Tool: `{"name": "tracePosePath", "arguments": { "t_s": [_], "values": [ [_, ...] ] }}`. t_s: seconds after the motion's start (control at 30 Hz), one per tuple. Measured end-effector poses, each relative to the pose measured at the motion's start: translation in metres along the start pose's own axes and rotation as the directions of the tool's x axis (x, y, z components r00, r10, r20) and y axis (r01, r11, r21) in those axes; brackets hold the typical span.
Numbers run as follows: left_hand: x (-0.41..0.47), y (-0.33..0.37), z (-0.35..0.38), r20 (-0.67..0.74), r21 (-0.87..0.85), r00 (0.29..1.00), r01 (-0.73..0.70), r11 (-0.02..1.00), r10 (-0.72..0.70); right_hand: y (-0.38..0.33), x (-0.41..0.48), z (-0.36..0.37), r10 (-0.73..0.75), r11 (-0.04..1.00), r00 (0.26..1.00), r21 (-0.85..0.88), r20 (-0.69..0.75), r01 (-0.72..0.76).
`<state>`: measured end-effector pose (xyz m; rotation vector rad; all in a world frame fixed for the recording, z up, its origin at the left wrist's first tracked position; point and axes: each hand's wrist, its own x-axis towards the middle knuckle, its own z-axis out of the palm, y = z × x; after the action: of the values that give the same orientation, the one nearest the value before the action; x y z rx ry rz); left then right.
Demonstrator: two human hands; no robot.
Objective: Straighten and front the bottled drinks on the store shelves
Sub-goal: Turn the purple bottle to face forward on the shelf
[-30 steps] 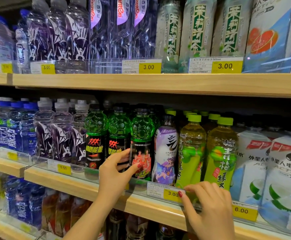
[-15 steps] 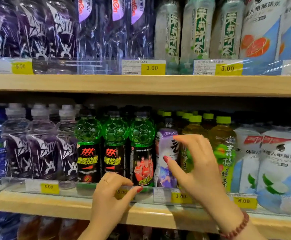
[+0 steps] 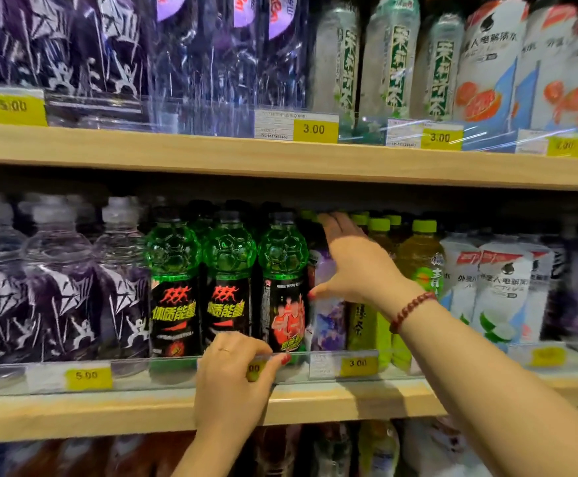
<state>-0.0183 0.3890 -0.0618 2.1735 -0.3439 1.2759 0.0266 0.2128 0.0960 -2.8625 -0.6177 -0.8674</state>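
The bottled drinks stand in rows on the middle shelf (image 3: 143,413), across the centre of the frame. At centre is a purple-labelled bottle (image 3: 327,318), its plastic sleeve glossy, standing between a green bottle with a red figure label (image 3: 282,287) on its left and a yellow-green tea bottle (image 3: 366,325) on its right. The right hand (image 3: 356,266) covers the purple bottle's upper part: the thumb presses its front and the fingers reach over and behind its top, partly spread. Whether they close round the neck cannot be told, as the cap is hidden. A red bead bracelet (image 3: 409,309) sits on that wrist.

The left hand (image 3: 236,380) lies lower, fingers curled over the clear plastic rail (image 3: 136,368) at the shelf front, the thumb beside a yellow price tag (image 3: 255,370) that it partly covers. It holds no bottle.

Two more green bottles (image 3: 174,287) with dimpled, ball-shaped shoulders and black labels stand left of centre. Clear bottles with purple sleeves (image 3: 57,294) fill the left; white-sleeved bottles (image 3: 501,287) the right, blurred towards the edge. The wooden upper shelf (image 3: 280,160) carries tall pale bottles with green lettering (image 3: 394,63), their tops cut off. The bottom row is dim and indistinct.
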Motion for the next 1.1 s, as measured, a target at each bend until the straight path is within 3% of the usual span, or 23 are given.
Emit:
{"name": "tracePosePath", "arguments": {
  "t_s": [0.3, 0.5, 0.63, 0.87, 1.1],
  "values": [
    [-0.001, 0.005, 0.0, -0.001, 0.005, 1.0, 0.022, 1.0, -0.022, 0.008, -0.038, 0.012, 0.017, 0.931, 0.976, 0.36, -0.219, 0.065],
    [0.001, 0.005, -0.001, 0.019, 0.002, 0.999, 0.047, 0.999, -0.047, 0.0, -0.054, 0.021, -0.022, 0.884, 0.963, 0.445, -0.269, 0.144],
    [0.002, 0.009, -0.005, 0.036, -0.011, 0.997, 0.075, 0.997, -0.074, 0.001, -0.06, 0.02, 0.034, 0.847, 0.94, 0.51, -0.34, 0.154],
    [0.005, 0.027, 0.001, 0.012, -0.075, 0.999, 0.035, 0.997, -0.034, 0.025, -0.084, -0.012, 0.192, 0.788, 0.79, 0.571, -0.582, 0.229],
    [0.01, 0.1, 0.036, 0.046, -0.248, 0.987, -0.14, 0.959, 0.156, 0.092, -0.118, -0.059, 0.346, 0.761, 0.714, 0.627, -0.609, 0.167]
  ]
}}
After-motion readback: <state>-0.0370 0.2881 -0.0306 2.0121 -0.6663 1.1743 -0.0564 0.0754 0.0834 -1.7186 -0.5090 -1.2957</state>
